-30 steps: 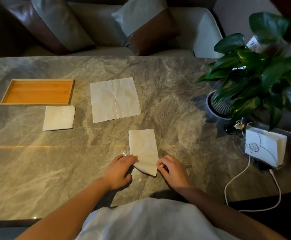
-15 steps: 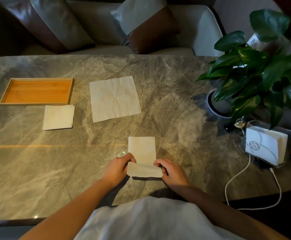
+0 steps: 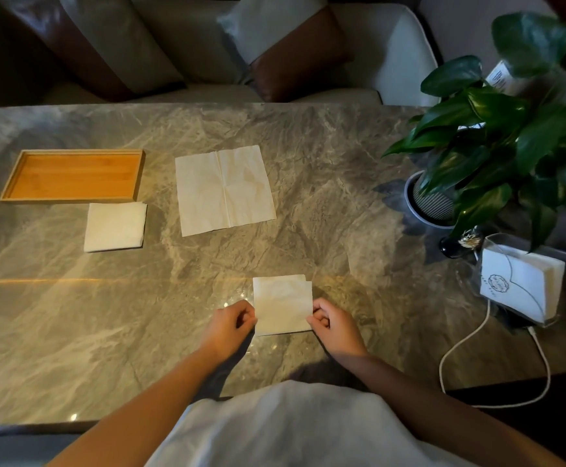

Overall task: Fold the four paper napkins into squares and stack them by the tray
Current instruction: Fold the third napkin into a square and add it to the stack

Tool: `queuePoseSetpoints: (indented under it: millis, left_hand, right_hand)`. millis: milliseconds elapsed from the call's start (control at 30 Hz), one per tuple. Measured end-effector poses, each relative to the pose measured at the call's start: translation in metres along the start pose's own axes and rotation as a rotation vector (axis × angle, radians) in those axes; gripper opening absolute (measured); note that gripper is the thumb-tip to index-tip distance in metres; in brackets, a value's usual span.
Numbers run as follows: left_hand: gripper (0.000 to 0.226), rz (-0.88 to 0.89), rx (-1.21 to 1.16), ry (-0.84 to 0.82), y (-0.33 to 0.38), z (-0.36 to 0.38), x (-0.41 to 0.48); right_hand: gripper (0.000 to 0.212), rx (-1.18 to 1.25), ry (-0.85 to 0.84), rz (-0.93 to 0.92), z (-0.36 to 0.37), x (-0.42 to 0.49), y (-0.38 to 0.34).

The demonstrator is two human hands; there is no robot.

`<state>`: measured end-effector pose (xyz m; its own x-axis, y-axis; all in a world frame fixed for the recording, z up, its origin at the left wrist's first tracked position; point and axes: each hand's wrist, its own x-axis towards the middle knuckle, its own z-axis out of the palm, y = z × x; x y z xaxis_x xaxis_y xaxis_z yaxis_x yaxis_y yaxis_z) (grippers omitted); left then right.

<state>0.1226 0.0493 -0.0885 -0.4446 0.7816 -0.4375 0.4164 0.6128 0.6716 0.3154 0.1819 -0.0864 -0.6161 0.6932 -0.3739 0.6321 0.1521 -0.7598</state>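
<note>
we pinch the folded napkin (image 3: 282, 305) at its side edges, left hand (image 3: 229, 323) and right hand (image 3: 333, 323), each grip closed on it, squaring layers near bench (image 3: 72, 315) 6 o'clock; finished stack (image 3: 115, 226) waits beside tray (image 3: 72, 175) at 10.

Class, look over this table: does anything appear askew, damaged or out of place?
Only small things. The napkin being folded, held between the left hand and right hand, has misaligned layers stepping out at its far right corner. The open napkin lies slightly rotated and wrinkled. Nothing looks spilled or torn.
</note>
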Motion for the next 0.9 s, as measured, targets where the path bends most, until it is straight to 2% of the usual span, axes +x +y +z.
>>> queuePoseSetpoints:
  millis: [267,433,667,900]
  left_hand:
    - [0.021,-0.087,-0.024,0.033,-0.0009,0.0036,0.0030]
    - [0.016,-0.132,-0.032,0.039,-0.0014,0.0045,0.0060]
    - [0.008,-0.114,0.057,0.046,0.0009,0.0063,0.0076]
    - [0.003,-0.107,0.068,0.052,0.0001,0.0064,0.0080]
  right_hand:
    - [0.008,0.055,0.015,0.052,0.0037,0.0064,-0.0034]
    - [0.013,0.026,0.019,0.069,0.0037,0.0087,-0.0045]
    - [0.019,-0.008,0.017,0.105,0.0033,0.0088,-0.0070]
    - [0.016,0.010,0.034,0.112,0.0028,0.0086,-0.0038]
